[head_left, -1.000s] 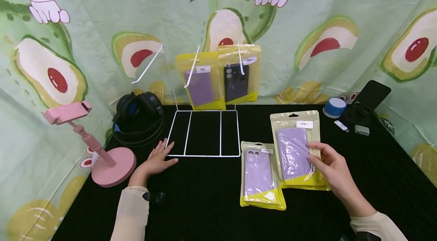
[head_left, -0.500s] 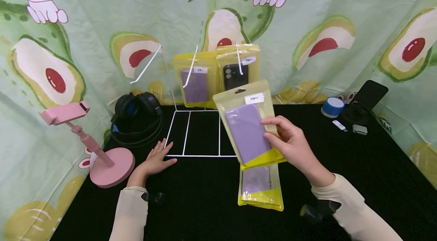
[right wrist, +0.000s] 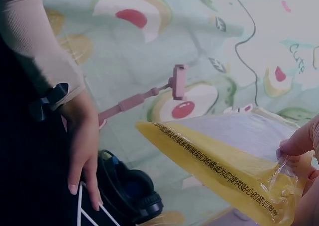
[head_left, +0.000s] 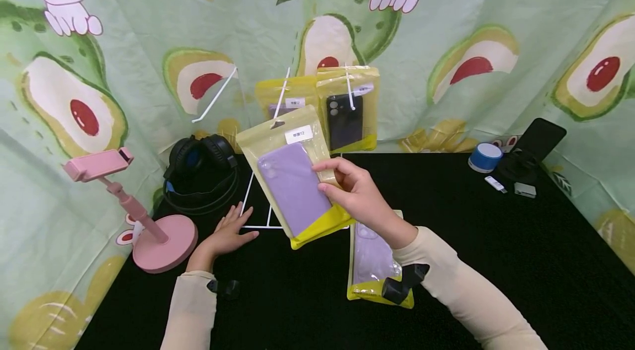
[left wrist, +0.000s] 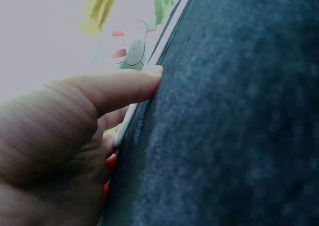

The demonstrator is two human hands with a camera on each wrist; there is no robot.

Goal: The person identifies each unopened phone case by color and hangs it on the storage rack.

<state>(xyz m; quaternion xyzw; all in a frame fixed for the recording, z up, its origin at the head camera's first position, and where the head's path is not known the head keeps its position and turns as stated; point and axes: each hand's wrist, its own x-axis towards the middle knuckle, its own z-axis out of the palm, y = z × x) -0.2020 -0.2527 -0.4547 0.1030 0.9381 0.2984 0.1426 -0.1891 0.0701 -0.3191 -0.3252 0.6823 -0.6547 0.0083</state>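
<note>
My right hand (head_left: 359, 190) pinches the right edge of a packaged purple phone case (head_left: 296, 187), held up tilted in front of the white wire rack (head_left: 258, 227). Its clear and yellow pouch has a hang hole and a white label at the top. My left hand (head_left: 225, 234) lies flat with fingers spread on the black table, fingertips at the rack's front left corner. On the rack's hooks hang a packaged black phone case (head_left: 345, 124) and another packaged purple case (head_left: 270, 91), partly hidden by the held one. The left hook (head_left: 214, 93) carries nothing.
Another packaged purple case (head_left: 372, 262) lies on the table, partly under my right forearm. Headphones (head_left: 200, 165) and a pink phone stand (head_left: 163, 242) stand left. A blue round tin (head_left: 485, 157), USB stick (head_left: 495, 183) and black stand (head_left: 536, 143) sit at the right back.
My right hand has lifted the packaged purple case from the table's right side and carried it left, up before the rack. My left hand has stayed in place.
</note>
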